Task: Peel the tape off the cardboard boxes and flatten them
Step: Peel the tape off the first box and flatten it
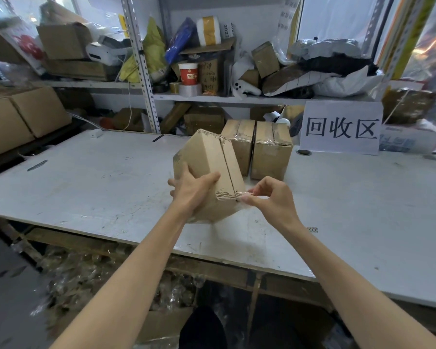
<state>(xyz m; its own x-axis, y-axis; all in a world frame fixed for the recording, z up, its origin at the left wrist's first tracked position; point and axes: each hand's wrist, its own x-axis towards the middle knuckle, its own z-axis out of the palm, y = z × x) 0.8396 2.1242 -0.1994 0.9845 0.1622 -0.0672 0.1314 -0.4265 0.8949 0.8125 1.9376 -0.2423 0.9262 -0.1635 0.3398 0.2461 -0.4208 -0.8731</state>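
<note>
The left hand clamps a tilted cardboard box above the middle of the white table. The right hand pinches clear tape at the box's near corner, fingertips together. Two taped boxes stand side by side toward the table's far edge.

A: What is behind the white worktable?
B: A metal shelf rack, at twelve o'clock, full of bags, a red paper cup and tape rolls.
A: And at two o'clock?
B: A white sign with black characters. Daylight comes through plastic sheeting above.
</note>
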